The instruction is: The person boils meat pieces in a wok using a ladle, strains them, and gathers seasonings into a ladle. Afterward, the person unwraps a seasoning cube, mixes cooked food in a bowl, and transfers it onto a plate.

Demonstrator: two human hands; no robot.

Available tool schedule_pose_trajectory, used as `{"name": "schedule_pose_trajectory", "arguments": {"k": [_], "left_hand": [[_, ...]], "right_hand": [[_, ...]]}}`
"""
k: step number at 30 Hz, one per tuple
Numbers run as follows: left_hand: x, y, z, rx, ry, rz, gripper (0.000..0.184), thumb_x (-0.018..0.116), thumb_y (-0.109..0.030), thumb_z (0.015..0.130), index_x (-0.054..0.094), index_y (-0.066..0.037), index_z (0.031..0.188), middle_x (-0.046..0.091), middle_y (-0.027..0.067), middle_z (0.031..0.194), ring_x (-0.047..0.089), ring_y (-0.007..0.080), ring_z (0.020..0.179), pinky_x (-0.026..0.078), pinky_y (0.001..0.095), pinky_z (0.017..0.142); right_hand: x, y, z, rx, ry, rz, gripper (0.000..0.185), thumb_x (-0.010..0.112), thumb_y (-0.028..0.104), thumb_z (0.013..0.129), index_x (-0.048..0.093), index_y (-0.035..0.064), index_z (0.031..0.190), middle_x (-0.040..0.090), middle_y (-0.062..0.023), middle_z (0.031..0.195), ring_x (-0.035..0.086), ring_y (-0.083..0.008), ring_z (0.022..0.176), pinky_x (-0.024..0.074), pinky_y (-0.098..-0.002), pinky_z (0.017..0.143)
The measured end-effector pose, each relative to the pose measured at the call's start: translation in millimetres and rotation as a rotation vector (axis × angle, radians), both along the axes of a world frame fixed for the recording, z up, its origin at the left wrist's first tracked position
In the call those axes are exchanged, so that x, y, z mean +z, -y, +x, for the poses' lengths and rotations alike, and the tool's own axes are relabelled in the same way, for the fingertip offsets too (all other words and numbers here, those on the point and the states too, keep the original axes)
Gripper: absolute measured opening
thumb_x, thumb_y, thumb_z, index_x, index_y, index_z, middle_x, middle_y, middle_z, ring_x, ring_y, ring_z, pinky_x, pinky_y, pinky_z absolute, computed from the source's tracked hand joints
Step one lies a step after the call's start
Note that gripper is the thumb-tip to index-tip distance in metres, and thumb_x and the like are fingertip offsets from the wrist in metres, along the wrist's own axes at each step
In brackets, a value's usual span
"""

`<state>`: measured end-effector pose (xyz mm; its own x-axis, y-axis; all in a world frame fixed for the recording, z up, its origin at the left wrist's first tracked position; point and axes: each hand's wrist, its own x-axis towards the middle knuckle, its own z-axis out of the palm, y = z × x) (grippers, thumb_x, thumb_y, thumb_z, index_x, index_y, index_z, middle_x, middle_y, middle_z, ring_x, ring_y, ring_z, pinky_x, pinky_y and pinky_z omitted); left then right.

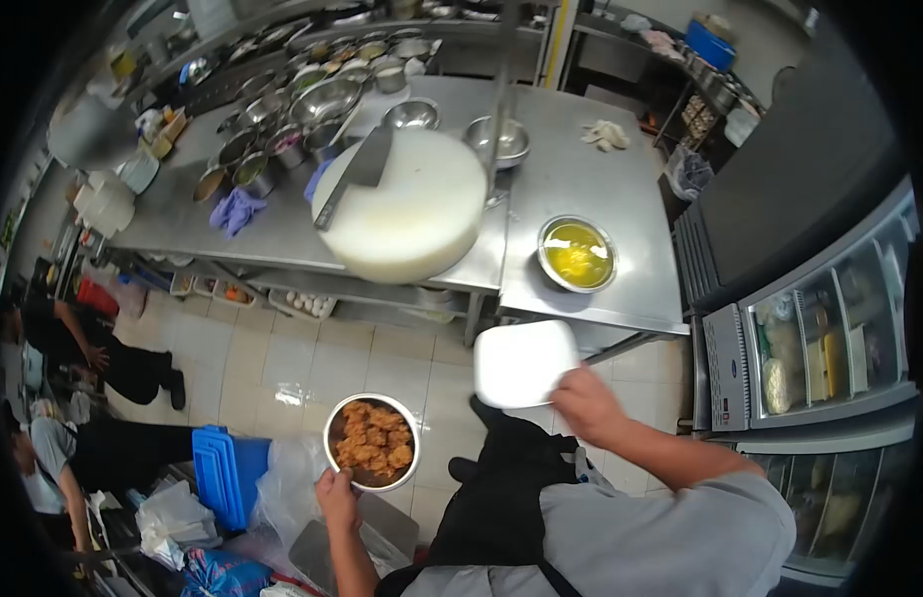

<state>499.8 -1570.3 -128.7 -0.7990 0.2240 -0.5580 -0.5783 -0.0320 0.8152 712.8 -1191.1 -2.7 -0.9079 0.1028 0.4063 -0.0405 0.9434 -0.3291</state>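
A round metal bowl of brown fried pieces (375,441) is held at its lower left rim by my left hand (339,497), whose fingers are closed on it. My right hand (587,406) grips the lower right corner of a white, square plate with rounded corners (524,364), held out over the floor just in front of the steel table (640,239). On that table, beyond the plate, stands a metal bowl of yellow liquid (577,255). A cleaver (360,171) lies on a thick round white chopping block (421,214) to the left.
Metal bowls and pots crowd the back left, near a purple glove (236,210). A glass-doored fridge (829,338) stands at the right. A blue bin (229,476) and plastic bags are at the lower left. Two people are at the far left.
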Motion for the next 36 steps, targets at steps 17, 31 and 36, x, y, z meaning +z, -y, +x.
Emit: {"name": "schedule_pose_trajectory", "arguments": {"k": [17,31,36], "left_hand": [[108.9,-644.2,55.6,-0.627,-0.597,-0.002,0.032,0.063,-0.023,0.09,0.051,-0.002,0.068,0.052,0.0028,0.062,0.05,0.0125,0.056,0.046,0.0307,0.054],[110.3,-747.7,148.4,-0.797,-1.512,-0.538,0.02,0.059,-0.019,0.089,0.058,0.001,0.081,0.063,0.0252,0.108,0.062,0.0441,0.085,0.05,0.0491,0.075],[106.1,-741.1,164.8,-0.822,-1.548,-0.663,0.017,0.058,-0.017,0.088,0.059,0.0,0.088,0.055,0.0288,0.125,0.063,0.0434,0.092,0.053,0.048,0.08]], "right_hand": [[-128.2,-407.3,99.6,-0.435,-0.059,0.0,0.016,0.071,0.007,0.071,0.066,0.0103,0.086,0.057,-0.0057,0.092,0.055,-0.0274,0.093,0.0379,-0.0511,0.098],[-83.6,-513.8,89.5,-0.337,0.055,-0.483,0.063,0.072,0.009,0.075,0.05,0.0127,0.134,0.054,-0.0093,0.118,0.049,-0.0307,0.117,0.0433,-0.0402,0.099],[-97.2,-511.3,99.4,-0.385,0.028,-0.303,0.051,0.071,0.01,0.075,0.057,0.0108,0.125,0.054,-0.0099,0.117,0.051,-0.0301,0.116,0.0423,-0.0401,0.099]]}}
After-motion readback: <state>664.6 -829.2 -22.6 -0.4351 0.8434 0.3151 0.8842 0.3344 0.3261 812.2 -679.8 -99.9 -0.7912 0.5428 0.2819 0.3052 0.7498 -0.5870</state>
